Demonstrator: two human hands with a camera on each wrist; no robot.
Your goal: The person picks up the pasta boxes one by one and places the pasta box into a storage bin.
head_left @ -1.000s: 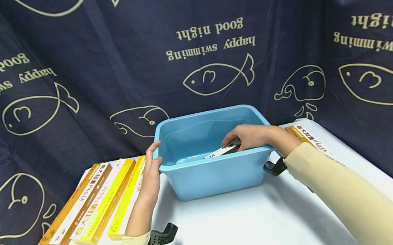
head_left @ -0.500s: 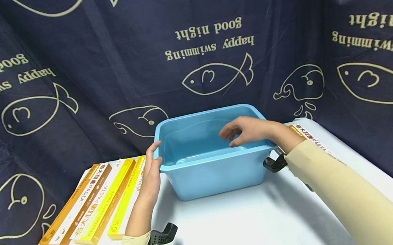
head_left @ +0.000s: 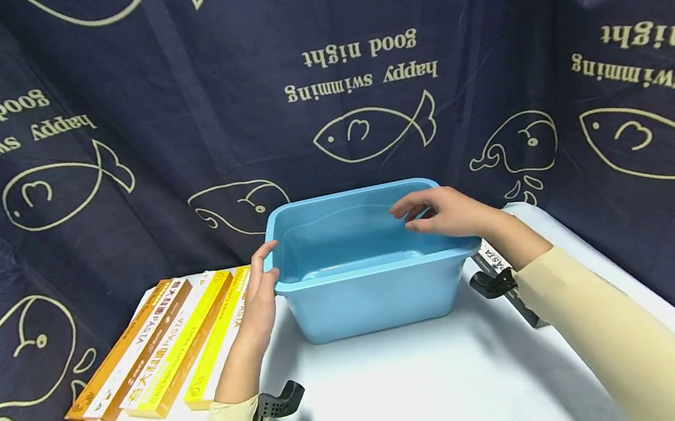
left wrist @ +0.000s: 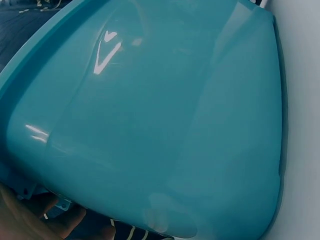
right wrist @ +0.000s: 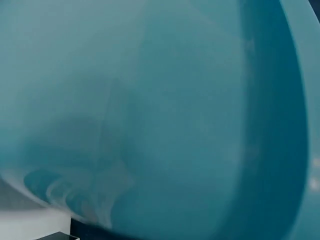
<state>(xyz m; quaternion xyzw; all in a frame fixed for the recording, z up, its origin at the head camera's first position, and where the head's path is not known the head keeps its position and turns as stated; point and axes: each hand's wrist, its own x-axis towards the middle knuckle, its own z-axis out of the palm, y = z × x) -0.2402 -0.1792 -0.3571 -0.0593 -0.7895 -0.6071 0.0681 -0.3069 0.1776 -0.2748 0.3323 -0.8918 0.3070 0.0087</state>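
Note:
A light blue plastic bin (head_left: 373, 303) stands on the white table. My left hand (head_left: 256, 310) holds its left end, with fingertips hooked over the rim. In the left wrist view, fingers (left wrist: 70, 220) show at the lower left beside the bin wall (left wrist: 165, 115). My right hand (head_left: 450, 213) is above the bin's right end, fingers loosely bent and holding nothing. The bin's smooth blue wall (right wrist: 165, 100) fills most of the right wrist view. Part of the bin's floor shows in the head view; the near wall hides the rest.
Several long pasta boxes lie left of the bin: an orange-brown one (head_left: 135, 351), a yellow and orange one (head_left: 181, 346) and a yellow one (head_left: 218, 342). A black and white pasta box (head_left: 493, 259) lies right of the bin, partly under my right forearm. A dark patterned curtain (head_left: 358, 62) hangs behind.
My right hand let go of a black and white box inside the bin, then rose and moved right toward the bin's right rim. My left hand stays at the left rim.

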